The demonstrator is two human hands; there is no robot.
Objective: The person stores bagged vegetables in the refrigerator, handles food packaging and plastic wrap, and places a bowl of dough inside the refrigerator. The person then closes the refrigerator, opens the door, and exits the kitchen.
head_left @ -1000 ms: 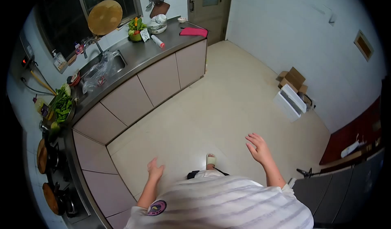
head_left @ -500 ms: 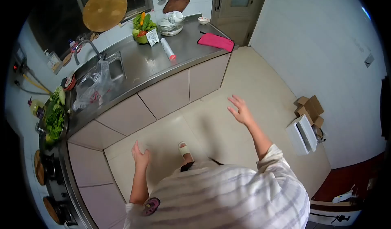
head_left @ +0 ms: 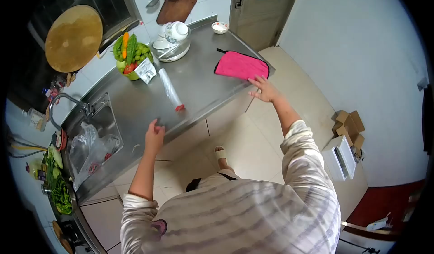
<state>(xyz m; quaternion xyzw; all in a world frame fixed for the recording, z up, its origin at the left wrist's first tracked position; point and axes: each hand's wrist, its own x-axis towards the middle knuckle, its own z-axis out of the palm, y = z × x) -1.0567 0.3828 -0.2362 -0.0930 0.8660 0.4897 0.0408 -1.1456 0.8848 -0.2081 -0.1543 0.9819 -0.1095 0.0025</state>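
Note:
My right hand has its fingers spread, and its fingertips overlap the lower right edge of a pink cloth with black trim, lying flat on the steel counter. Over the counter's front edge, my left hand is empty, its fingers slightly bent and apart. The nearest item to it is a roll of clear plastic film or bags with a red end.
Behind the roll stand a green basket of vegetables and fruit, a white packet and stacked bowls. A small bowl sits farther right. Left, a plastic bag lies in the sink. Cardboard boxes rest by the wall.
I have come closer to the counter. My right hand has moved up to the pink cloth's edge, and my left hand has risen to the counter's front edge.

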